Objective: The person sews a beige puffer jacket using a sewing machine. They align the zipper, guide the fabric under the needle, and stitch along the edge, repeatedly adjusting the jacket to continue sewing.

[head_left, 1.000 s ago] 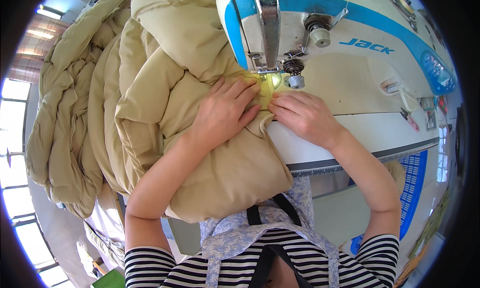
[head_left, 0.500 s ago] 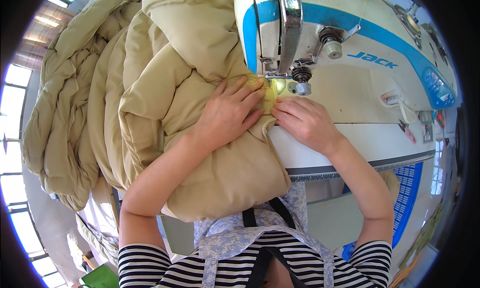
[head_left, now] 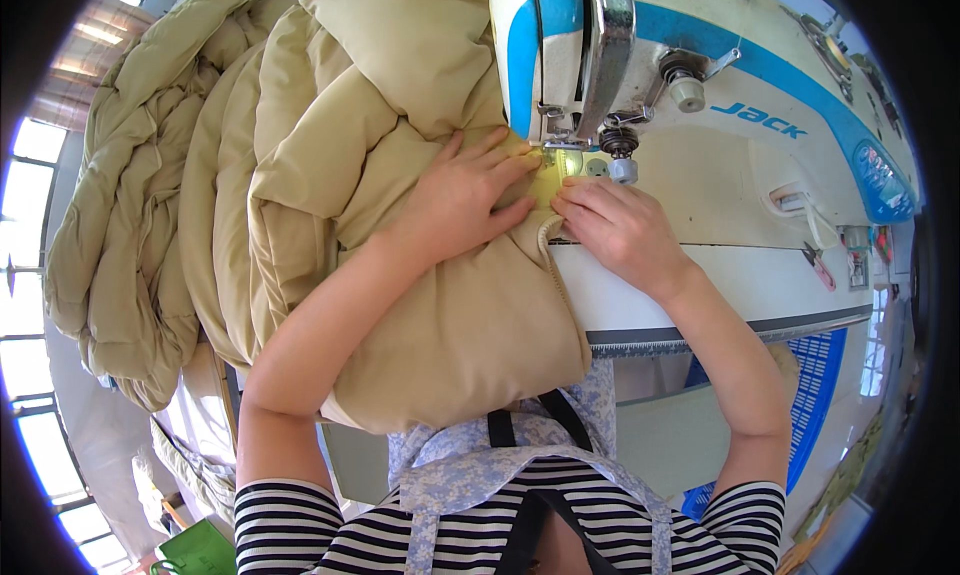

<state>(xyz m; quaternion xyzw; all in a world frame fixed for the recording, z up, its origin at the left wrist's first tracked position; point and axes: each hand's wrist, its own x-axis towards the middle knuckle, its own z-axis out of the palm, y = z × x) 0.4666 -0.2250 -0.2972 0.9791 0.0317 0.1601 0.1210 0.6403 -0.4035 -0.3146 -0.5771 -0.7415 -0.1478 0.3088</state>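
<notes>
Head view: a beige padded garment point(head_left: 460, 325) lies across the table point(head_left: 615, 293), its edge at the sewing machine point(head_left: 740, 90); the left hand point(head_left: 458, 200) rests spread on it, the right hand point(head_left: 622, 230) pinches the edge; sewing seems partway, the zipper edge point(head_left: 557, 275) nearer the person not yet under the machine, finished stitches indiscernible

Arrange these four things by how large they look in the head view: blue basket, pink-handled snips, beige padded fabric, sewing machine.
1. Beige padded fabric
2. Sewing machine, though the picture's top edge cuts it
3. Blue basket, judged by its visible part only
4. Pink-handled snips
</notes>
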